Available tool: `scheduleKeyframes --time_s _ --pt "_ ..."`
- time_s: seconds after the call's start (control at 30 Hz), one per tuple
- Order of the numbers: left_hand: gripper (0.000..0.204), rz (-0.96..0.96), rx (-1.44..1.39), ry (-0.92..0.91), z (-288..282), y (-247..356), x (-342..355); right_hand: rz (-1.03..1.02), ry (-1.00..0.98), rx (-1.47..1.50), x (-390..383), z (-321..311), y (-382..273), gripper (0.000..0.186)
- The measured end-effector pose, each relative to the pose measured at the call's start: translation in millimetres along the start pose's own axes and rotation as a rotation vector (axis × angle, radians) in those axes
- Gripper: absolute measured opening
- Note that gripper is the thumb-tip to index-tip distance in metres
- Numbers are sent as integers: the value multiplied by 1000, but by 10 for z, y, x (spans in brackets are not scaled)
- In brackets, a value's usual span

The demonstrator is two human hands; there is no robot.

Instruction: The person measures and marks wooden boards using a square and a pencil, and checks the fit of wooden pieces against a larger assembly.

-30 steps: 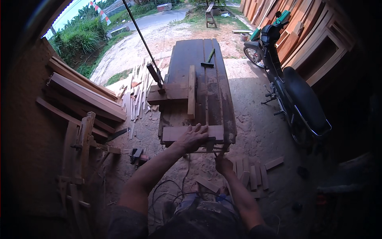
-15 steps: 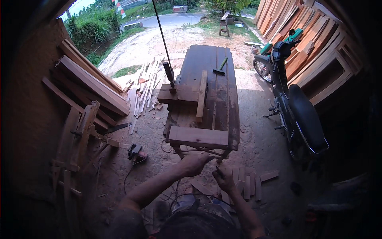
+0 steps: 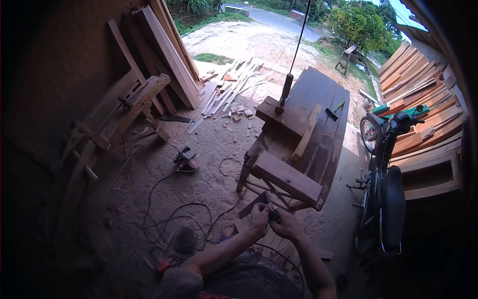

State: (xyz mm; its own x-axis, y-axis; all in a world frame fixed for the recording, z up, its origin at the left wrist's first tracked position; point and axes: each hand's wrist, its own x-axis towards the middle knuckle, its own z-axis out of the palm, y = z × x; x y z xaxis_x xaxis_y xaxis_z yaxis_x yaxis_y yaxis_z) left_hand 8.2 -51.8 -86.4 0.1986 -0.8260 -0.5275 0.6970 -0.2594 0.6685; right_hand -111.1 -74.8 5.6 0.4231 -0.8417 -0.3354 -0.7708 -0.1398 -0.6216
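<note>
My left hand [image 3: 257,220] is closed on a flat, dark rectangular piece [image 3: 253,203], whose kind I cannot make out. It is held tilted just short of the bench's near end. Close against it, my right hand [image 3: 285,224] grips a small dark stick-like tool [image 3: 274,215], too small to name. Beyond both hands, a thick wooden block [image 3: 289,175] lies across the near end of the wooden workbench [image 3: 318,134]. Further back on the bench are a wide board [image 3: 279,117] and a narrow strip of wood [image 3: 307,132]. A hammer-shaped tool with a green handle [image 3: 336,110] rests near the right side.
A corded power tool [image 3: 186,159] sits on the floor at left, its cable [image 3: 172,212] looped nearby. Offcuts [image 3: 236,84] are scattered beyond. A wooden stand [image 3: 132,109] and leaning planks [image 3: 164,55] line the left wall. At right stands a motorbike [image 3: 391,184] before stacked timber [image 3: 423,89].
The view has swung left, so the bench appears further right and slanted. My hands have come together, and the flat dark piece now shows in my left hand.
</note>
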Motion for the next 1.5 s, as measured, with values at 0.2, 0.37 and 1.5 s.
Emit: scheduleKeyframes --time_s 0.2,0.37,1.5 --pt "32 146 -230 -54 441 336 -149 -259 152 -173 298 -558 -76 23" --pt "43 152 -269 133 506 259 139 -351 184 -299 510 -1081 -106 33" --pt "73 648 18 523 1210 -537 1005 -380 136 -341 852 -1073 -50 30"
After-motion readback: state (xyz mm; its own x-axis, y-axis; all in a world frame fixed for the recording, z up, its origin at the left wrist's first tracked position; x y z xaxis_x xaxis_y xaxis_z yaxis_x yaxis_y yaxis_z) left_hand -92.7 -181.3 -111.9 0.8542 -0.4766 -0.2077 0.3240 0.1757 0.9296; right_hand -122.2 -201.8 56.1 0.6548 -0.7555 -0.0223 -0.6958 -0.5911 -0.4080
